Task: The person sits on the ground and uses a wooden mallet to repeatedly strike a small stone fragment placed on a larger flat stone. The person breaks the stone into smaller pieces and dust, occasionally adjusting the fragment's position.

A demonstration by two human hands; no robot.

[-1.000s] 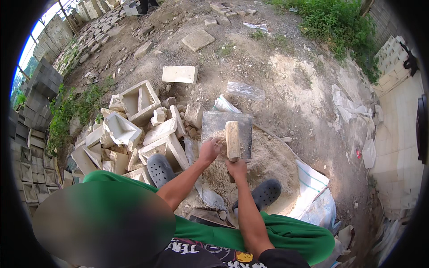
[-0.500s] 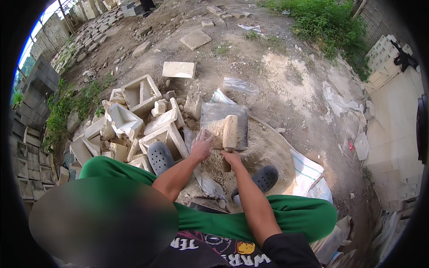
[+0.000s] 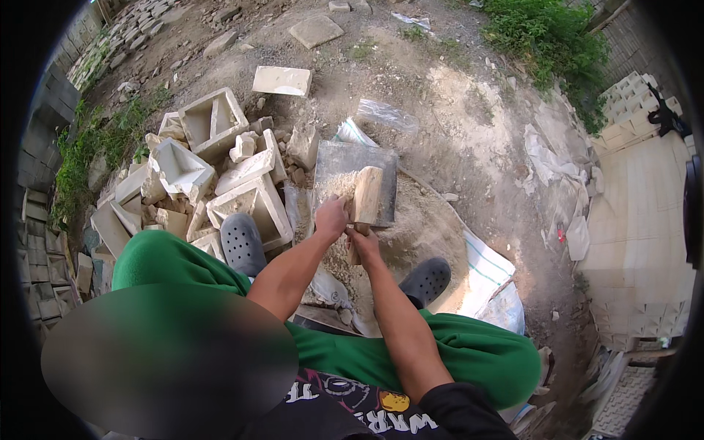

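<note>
A dark flat slab (image 3: 334,154) lies before me with pale crushed crumbs (image 3: 339,183) heaped on it. My right hand (image 3: 364,244) is closed round the handle of a wooden mallet (image 3: 369,192). The thick, pale head of the mallet rests over the slab, beside the crumbs. At the near left of the slab is my left hand (image 3: 331,218), its fingers reaching into the crumbs close to the mallet head. Those fingers look stretched out, with nothing visible held in them. More pale powder (image 3: 418,227) covers the sheet around the slab.
Broken pale hollow blocks (image 3: 253,213) are piled to the left, near my left clog (image 3: 243,246). My right clog (image 3: 425,282) is beside the powder. A white woven sack (image 3: 488,271) spreads at the right. One pale block (image 3: 282,81) lies beyond the pile.
My left hand has shifted closer to the mallet head, its fingers less spread. The mallet has tilted slightly in my right hand. The whole view has shifted a little.
</note>
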